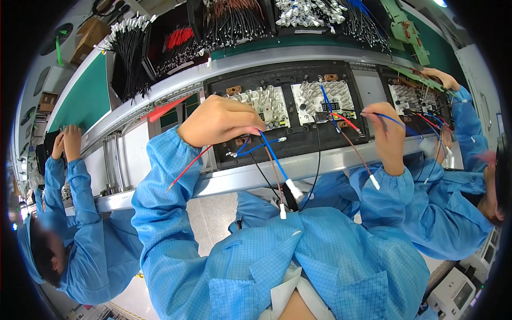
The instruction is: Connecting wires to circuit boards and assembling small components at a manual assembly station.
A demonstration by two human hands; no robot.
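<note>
Wire in blue [276,160] pinched tight in left hand [226,121], upper end hidden inside the grip, white connector [294,190] below it. Second blue wire [391,118] pinched in right hand [388,140], tip indistinct; circuit board [276,106] just beyond left grip, partly covered.

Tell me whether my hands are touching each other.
No, the left hand and right hand are apart, with a white circuit board between them.

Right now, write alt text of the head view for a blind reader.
A person in a blue smock pinches a blue wire in the left hand and another blue wire in the right hand, at a black tray holding white circuit boards. Wire bundles lie beyond; co-workers flank both sides.
</note>
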